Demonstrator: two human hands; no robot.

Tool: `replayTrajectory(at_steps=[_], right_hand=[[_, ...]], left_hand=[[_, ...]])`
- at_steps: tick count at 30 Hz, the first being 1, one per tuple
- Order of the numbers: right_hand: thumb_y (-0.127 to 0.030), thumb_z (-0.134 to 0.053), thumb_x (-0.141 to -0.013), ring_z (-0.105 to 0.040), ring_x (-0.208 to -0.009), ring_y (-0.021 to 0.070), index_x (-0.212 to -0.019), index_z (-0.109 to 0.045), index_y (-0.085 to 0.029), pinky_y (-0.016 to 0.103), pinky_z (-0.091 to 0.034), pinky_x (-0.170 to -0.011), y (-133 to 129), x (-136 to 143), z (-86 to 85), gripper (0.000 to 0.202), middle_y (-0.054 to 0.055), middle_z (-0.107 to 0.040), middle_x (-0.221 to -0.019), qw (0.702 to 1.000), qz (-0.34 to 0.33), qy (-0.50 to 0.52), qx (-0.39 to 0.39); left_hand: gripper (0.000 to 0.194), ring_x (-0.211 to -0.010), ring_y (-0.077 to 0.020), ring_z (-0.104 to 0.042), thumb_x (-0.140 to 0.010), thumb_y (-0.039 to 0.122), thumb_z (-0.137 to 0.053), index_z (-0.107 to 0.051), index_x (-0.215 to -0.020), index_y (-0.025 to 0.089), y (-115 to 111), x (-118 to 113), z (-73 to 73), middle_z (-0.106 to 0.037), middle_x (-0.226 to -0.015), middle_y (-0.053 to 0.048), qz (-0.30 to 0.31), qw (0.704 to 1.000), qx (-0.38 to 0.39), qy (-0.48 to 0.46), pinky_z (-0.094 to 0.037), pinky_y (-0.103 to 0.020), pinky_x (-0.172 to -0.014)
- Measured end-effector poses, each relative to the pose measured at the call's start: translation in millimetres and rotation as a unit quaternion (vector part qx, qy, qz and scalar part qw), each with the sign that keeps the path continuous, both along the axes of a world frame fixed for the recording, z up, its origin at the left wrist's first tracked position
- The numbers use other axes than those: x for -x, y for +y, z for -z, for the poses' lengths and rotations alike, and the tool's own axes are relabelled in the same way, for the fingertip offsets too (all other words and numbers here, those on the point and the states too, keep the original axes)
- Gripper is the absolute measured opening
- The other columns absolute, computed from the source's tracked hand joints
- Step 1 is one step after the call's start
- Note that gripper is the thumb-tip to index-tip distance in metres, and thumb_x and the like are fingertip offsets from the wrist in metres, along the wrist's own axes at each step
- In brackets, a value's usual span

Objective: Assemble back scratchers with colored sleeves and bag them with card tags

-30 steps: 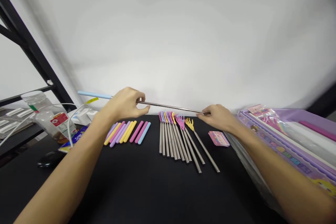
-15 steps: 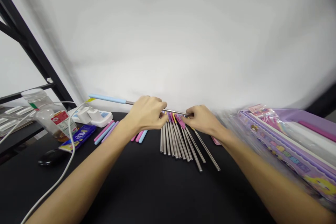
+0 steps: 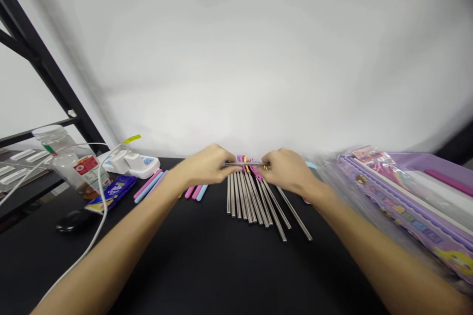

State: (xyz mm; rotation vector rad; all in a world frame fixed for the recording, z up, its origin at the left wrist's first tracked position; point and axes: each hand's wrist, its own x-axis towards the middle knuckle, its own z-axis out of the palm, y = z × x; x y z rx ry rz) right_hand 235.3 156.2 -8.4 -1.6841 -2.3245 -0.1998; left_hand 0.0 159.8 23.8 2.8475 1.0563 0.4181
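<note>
Several metal rods (image 3: 254,199) lie fanned out on the black tabletop, with pink, yellow and purple pieces (image 3: 247,159) at their far ends. Across those far ends runs another metal rod (image 3: 247,163), held level. My left hand (image 3: 211,165) is closed on its left end. My right hand (image 3: 286,167) pinches it farther right. A light blue tip (image 3: 311,164) shows just beyond my right hand. Pink and light blue handles (image 3: 195,192) lie left of the fan, partly behind my left wrist.
On the left are more coloured handles (image 3: 148,186), a power strip (image 3: 150,166) with plugs, a blue packet (image 3: 114,193), a clear jar (image 3: 79,167), a black mouse (image 3: 74,220) and a white cable (image 3: 101,206). A purple box (image 3: 410,216) and plastic wrap fill the right.
The held rod has turned: its light blue handle, which stuck out left past my left hand, is gone from there, and a light blue tip now shows right of my right hand.
</note>
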Motion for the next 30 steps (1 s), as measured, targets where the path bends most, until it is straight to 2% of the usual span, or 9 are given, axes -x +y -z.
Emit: replayTrajectory(at_steps=[3, 7, 10, 12, 15, 18, 25, 28, 30], right_hand=[[-0.037, -0.049, -0.083, -0.046, -0.053, 0.0152, -0.060, -0.056, -0.020, 0.030, -0.021, -0.053, -5.8, 13.8, -4.9, 0.029, 0.004, -0.058, -0.057, 0.999, -0.048, 0.013, 0.015], [-0.031, -0.050, -0.082, -0.046, -0.054, 0.0146, -0.062, -0.052, -0.021, 0.029, -0.023, -0.055, -0.7, -11.7, -11.5, 0.023, 0.002, -0.057, -0.058, 0.997, -0.060, -0.016, 0.035], [-0.033, -0.051, -0.082, -0.051, -0.062, 0.0173, -0.065, -0.054, -0.021, 0.029, -0.024, -0.058, 6.2, -36.8, -14.4, 0.021, 0.004, -0.060, -0.065, 0.997, -0.041, -0.068, 0.014], [-0.036, -0.049, -0.083, -0.048, -0.059, 0.0170, -0.060, -0.050, -0.021, 0.029, -0.023, -0.057, 10.1, -46.3, -12.5, 0.027, 0.004, -0.056, -0.060, 0.998, -0.011, -0.053, 0.031], [-0.036, -0.049, -0.081, -0.040, -0.051, 0.0154, -0.053, -0.043, -0.022, 0.029, -0.022, -0.054, 12.9, -47.6, -5.6, 0.032, 0.001, -0.045, -0.050, 0.998, 0.029, -0.002, 0.055], [-0.030, -0.053, -0.077, -0.036, -0.050, 0.0146, -0.051, -0.039, -0.022, 0.029, -0.021, -0.053, 9.6, -35.5, -1.3, 0.030, 0.000, -0.041, -0.048, 0.998, 0.032, 0.013, 0.044], [-0.022, -0.055, -0.076, -0.036, -0.052, 0.0131, -0.062, -0.044, -0.022, 0.029, -0.022, -0.053, -7.7, 4.0, -4.4, 0.018, -0.002, -0.046, -0.055, 0.993, -0.071, 0.082, 0.046], [-0.019, -0.057, -0.074, -0.037, -0.055, 0.0122, -0.064, -0.041, -0.022, 0.027, -0.024, -0.054, -8.0, -0.1, -10.1, 0.019, -0.004, -0.044, -0.057, 0.982, -0.114, 0.142, 0.048], [-0.023, -0.060, -0.075, -0.040, -0.058, 0.0119, -0.067, -0.042, -0.022, 0.026, -0.028, -0.055, -7.8, -8.8, -17.6, 0.020, -0.005, -0.047, -0.061, 0.969, -0.148, 0.186, 0.064]], left_hand=[[0.037, -0.052, -0.0098, -0.043, -0.097, 0.035, -0.044, -0.071, -0.083, 0.014, -2.2, -13.0, 4.1, -0.063, -0.063, -0.002, 0.033, 0.999, 0.015, -0.016, -0.029, -0.025, -0.054], [0.035, -0.063, -0.0118, -0.054, -0.094, 0.041, -0.050, -0.074, -0.092, 0.016, 2.9, 11.3, -9.0, -0.070, -0.076, -0.004, 0.008, 1.000, 0.017, 0.001, -0.034, -0.025, -0.060], [0.038, -0.064, -0.0121, -0.055, -0.094, 0.044, -0.050, -0.074, -0.089, 0.016, 7.8, 29.7, -14.9, -0.070, -0.074, -0.003, -0.005, 0.999, 0.040, -0.006, -0.035, -0.024, -0.060], [0.036, -0.064, -0.0120, -0.056, -0.093, 0.044, -0.052, -0.074, -0.090, 0.015, 9.4, 32.7, -14.3, -0.070, -0.075, -0.003, -0.007, 0.998, 0.048, -0.029, -0.036, -0.023, -0.060], [0.031, -0.062, -0.0112, -0.055, -0.092, 0.039, -0.055, -0.074, -0.090, 0.014, 8.9, 26.6, -10.3, -0.070, -0.073, -0.003, -0.003, 0.998, 0.034, -0.043, -0.036, -0.023, -0.059], [0.028, -0.061, -0.0110, -0.055, -0.093, 0.036, -0.055, -0.073, -0.089, 0.014, 5.4, 13.0, -4.8, -0.070, -0.074, -0.004, 0.009, 0.999, 0.003, -0.048, -0.036, -0.023, -0.060], [0.030, -0.058, -0.0121, -0.054, -0.097, 0.033, -0.051, -0.073, -0.090, 0.014, -6.4, -23.9, 8.2, -0.067, -0.068, -0.004, 0.068, 0.995, -0.064, -0.044, -0.034, -0.025, -0.058], [0.027, -0.064, -0.0132, -0.059, -0.096, 0.033, -0.053, -0.072, -0.094, 0.015, -6.9, -22.3, 7.5, -0.070, -0.075, -0.004, 0.065, 0.993, -0.072, -0.067, -0.038, -0.025, -0.061], [0.024, -0.069, -0.0138, -0.062, -0.094, 0.033, -0.057, -0.072, -0.097, 0.015, -6.2, -17.6, 5.3, -0.072, -0.081, -0.004, 0.062, 0.992, -0.077, -0.080, -0.042, -0.025, -0.065]])
